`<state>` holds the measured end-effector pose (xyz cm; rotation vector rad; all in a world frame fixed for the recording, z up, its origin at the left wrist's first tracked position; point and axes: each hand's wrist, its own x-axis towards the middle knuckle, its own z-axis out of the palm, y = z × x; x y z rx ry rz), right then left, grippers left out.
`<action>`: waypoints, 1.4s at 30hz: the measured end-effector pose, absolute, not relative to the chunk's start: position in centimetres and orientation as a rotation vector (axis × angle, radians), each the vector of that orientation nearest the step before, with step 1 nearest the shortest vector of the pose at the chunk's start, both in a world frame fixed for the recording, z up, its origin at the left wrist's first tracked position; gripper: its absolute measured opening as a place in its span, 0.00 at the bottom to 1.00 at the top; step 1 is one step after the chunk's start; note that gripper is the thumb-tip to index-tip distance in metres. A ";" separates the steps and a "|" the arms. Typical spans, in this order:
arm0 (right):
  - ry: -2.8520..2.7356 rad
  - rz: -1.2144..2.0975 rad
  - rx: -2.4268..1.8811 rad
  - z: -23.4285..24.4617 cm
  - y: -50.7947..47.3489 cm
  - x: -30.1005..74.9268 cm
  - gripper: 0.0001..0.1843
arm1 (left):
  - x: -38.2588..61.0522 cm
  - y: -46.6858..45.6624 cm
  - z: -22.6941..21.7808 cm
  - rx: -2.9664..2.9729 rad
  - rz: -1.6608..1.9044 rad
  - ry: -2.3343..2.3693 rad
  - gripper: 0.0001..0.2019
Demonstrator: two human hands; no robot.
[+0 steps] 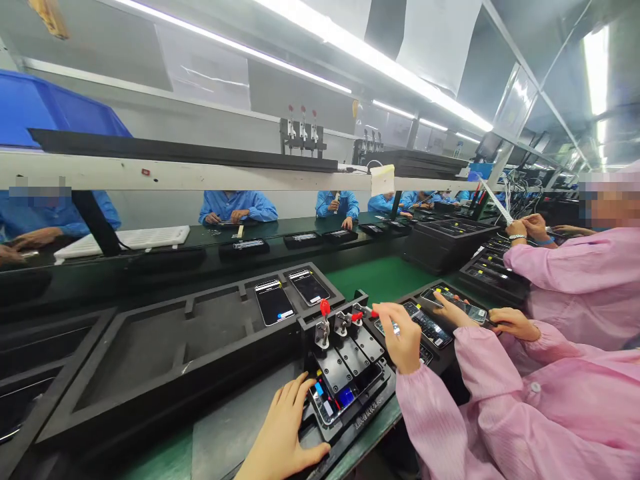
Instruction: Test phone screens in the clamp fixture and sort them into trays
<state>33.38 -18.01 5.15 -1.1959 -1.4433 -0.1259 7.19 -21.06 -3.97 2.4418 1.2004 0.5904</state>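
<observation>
A black clamping fixture point(350, 360) with red-tipped toggle clamps stands at the bench's near edge. An opened phone point(331, 400) with blue parts lies in its front. My left hand point(283, 430) lies flat with fingers spread on the fixture's left edge, beside the phone, holding nothing. My right hand point(401, 337), in a pink sleeve, is closed with its fingertips pinched on the red lever point(370, 312) of the rightmost clamp. The other clamp levers point(325, 308) stand upright.
A large black tray point(165, 347) to the left holds two phones point(274, 301) face up at its far end. A neighbour in pink handles a phone point(457, 303) over a black tray on my right. Workers in blue sit across the conveyor point(300, 240).
</observation>
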 end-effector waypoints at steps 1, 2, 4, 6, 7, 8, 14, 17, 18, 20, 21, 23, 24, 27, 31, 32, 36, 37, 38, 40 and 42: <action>-1.437 -0.162 -1.232 3.6 -18.6 33.5 0.15 | 7.1 -21.1 -4.2 2.427 0.596 1.198 0.40; -1.448 -0.180 -1.285 2.0 -19.1 33.4 0.16 | 7.1 -21.1 -4.4 2.415 0.598 1.196 0.40; -1.521 -0.141 -1.441 -0.9 -19.5 33.2 0.18 | 7.1 -21.2 -4.5 2.399 0.594 1.195 0.39; -1.590 -0.048 -1.588 -2.5 -19.4 33.0 0.19 | 7.2 -21.3 -4.6 2.395 0.579 1.196 0.39; -1.599 -0.012 -1.628 -2.8 -19.3 33.0 0.18 | 7.2 -21.4 -4.6 2.396 0.572 1.197 0.38; -1.591 0.006 -1.632 -2.8 -19.1 33.0 0.18 | 7.2 -21.4 -4.7 2.397 0.570 1.198 0.38; -1.341 0.202 -1.400 -1.3 -18.1 33.3 0.18 | 6.9 -21.5 -4.7 2.374 0.633 1.162 0.43; -1.305 0.374 -1.416 -1.4 -17.2 33.1 0.17 | 6.9 -21.5 -4.8 2.374 0.659 1.146 0.46; -1.313 0.410 -1.414 -1.5 -16.9 32.9 0.16 | 6.9 -21.5 -4.9 2.375 0.665 1.144 0.47; -1.318 0.466 -1.404 -1.8 -16.3 32.8 0.16 | 7.0 -21.5 -5.0 2.373 0.669 1.152 0.48; -1.313 0.492 -1.399 -1.8 -16.0 32.7 0.17 | 7.1 -21.5 -5.1 2.371 0.669 1.158 0.48; -1.304 0.540 -1.383 -2.0 -15.7 32.6 0.19 | 7.2 -21.4 -5.3 2.364 0.670 1.176 0.48; -1.305 0.563 -1.373 -2.0 -15.6 32.6 0.19 | 7.2 -21.4 -5.3 2.361 0.674 1.186 0.48; -1.330 0.616 -1.345 -1.8 -15.6 32.5 0.21 | 7.3 -21.3 -5.3 2.364 0.675 1.200 0.47; -1.362 0.640 -1.335 -1.5 -15.9 32.4 0.20 | 7.4 -21.3 -5.1 2.369 0.667 1.203 0.46; -1.365 0.640 -1.336 -1.5 -16.0 32.4 0.20 | 7.4 -21.3 -5.1 2.372 0.670 1.203 0.46; -1.364 0.625 -1.345 -1.7 -15.9 32.3 0.21 | 7.4 -21.3 -5.4 2.401 0.685 1.198 0.45; -1.363 0.621 -1.348 -1.8 -15.9 32.3 0.21 | 7.4 -21.3 -5.5 2.408 0.686 1.198 0.45; -1.362 0.617 -1.351 -1.8 -15.9 32.3 0.21 | 7.4 -21.2 -5.6 2.412 0.688 1.199 0.45; -1.363 0.612 -1.355 -1.9 -15.8 32.3 0.21 | 7.3 -21.2 -5.6 2.418 0.683 1.199 0.45; -1.367 0.609 -1.357 -1.9 -15.8 32.3 0.20 | 7.4 -21.3 -5.5 2.420 0.676 1.196 0.45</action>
